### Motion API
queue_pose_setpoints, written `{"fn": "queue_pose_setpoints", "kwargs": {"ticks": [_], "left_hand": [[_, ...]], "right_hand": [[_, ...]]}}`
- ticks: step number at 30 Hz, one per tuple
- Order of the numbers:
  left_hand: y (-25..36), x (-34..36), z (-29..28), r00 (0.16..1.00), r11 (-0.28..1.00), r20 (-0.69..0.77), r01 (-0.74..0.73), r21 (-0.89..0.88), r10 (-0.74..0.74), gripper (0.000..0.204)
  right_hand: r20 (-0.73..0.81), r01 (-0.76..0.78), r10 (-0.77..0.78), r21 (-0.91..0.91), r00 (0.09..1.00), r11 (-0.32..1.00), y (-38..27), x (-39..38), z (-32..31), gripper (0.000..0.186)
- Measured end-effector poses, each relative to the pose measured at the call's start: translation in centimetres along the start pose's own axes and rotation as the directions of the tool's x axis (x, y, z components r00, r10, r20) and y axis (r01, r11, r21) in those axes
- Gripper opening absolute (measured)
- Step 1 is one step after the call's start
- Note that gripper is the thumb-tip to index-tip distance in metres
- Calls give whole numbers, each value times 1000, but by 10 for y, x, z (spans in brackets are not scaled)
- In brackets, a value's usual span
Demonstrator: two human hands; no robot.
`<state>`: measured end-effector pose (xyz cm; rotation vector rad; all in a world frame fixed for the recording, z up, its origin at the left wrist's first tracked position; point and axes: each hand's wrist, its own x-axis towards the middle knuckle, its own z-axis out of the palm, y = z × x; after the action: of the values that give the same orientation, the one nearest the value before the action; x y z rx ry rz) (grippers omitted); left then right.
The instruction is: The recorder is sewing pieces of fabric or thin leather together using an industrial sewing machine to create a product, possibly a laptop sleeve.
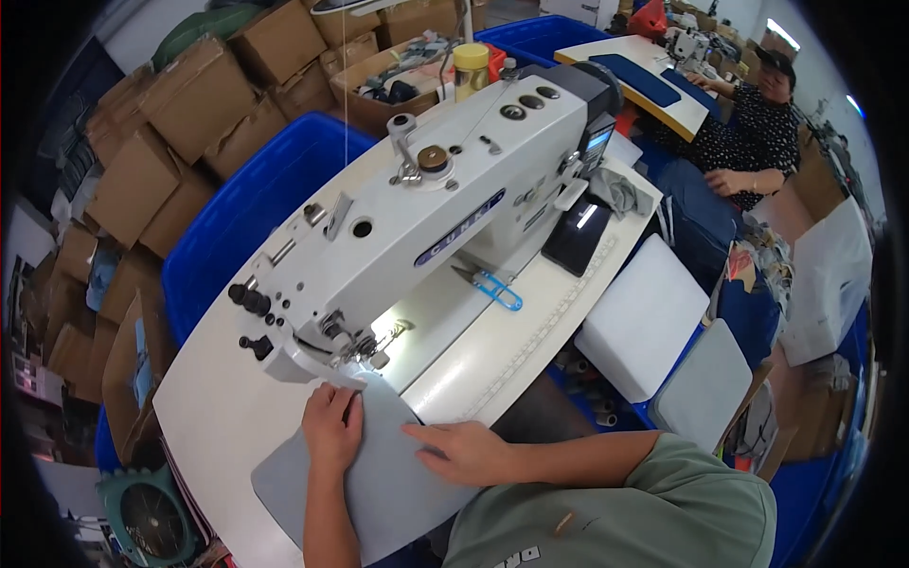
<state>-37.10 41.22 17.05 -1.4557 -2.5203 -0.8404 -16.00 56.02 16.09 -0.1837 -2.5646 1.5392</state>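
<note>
A grey fabric piece with rounded corners lies on the white sewing table, its far edge under the needle area of a white sewing machine. At that edge my left hand has its fingers bent together on the fabric, close to the presser foot. My right hand rests at the fabric's right edge, forefinger stretched out and thumb apart from it. The machine's lamp lights the needle area. Blue-handled thread snips lie on the machine bed behind my right hand.
A dark phone and grey cloth lie by the machine's right end. Stacked white pieces and grey pieces stand right of the table. Blue bins and cardboard boxes crowd behind. Another person sits back right.
</note>
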Motion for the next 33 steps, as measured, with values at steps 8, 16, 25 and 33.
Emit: {"fn": "queue_pose_setpoints", "kwargs": {"ticks": [8,16,25,33], "left_hand": [[-12,-1,-3,1000,1000,2,-26,15,26,20],[-16,-4,-10,984,964,65,173,-201,-163,19],[-13,-5,-8,984,974,38,178,-141,-174,21],[-15,-4,-6,988,978,30,157,-136,-154,21]], "right_hand": [[-183,142,-160,-109,970,984,4,-1,19,46],[-41,91,-93,-54,995,994,-4,11,6,46],[-24,11,-13,-62,1000,998,-9,10,9,45],[-29,-5,3,-51,1000,999,-8,12,9,44]]}}
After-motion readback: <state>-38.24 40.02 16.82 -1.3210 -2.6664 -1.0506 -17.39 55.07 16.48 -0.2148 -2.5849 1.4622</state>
